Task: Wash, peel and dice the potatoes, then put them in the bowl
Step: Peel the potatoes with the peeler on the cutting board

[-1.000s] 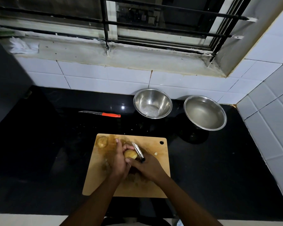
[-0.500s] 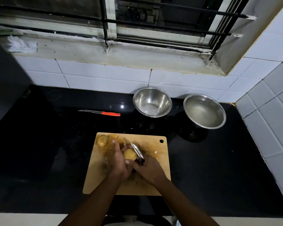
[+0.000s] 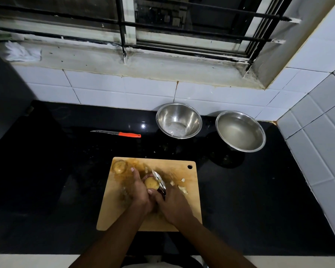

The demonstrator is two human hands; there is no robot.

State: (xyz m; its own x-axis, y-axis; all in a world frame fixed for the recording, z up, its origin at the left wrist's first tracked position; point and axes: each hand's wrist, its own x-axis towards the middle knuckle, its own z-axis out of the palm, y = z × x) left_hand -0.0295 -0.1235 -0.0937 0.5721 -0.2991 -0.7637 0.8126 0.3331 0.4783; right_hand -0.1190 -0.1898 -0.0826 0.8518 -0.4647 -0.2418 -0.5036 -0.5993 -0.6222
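Note:
Over the wooden cutting board (image 3: 184,215), my left hand (image 3: 138,192) grips a small yellow potato (image 3: 150,183). My right hand (image 3: 172,205) holds a metal peeler (image 3: 159,180), whose blade lies against the potato's right side. A second potato (image 3: 119,166) sits at the board's far left corner. Pale peel scraps (image 3: 182,187) lie on the board to the right of my hands. Two steel bowls stand at the back: the left bowl (image 3: 179,120) with a little water, the right bowl (image 3: 240,131) wider.
A knife with an orange handle (image 3: 129,134) lies on the black counter (image 3: 46,171) behind the board, to the left. White tiled walls (image 3: 317,151) close the back and right. A crumpled white cloth (image 3: 21,52) rests on the window ledge.
The peeler blade has slid a little along the potato's right side, towards me. More peel scraps lie on the board to the right. My left hand keeps its hold on the potato.

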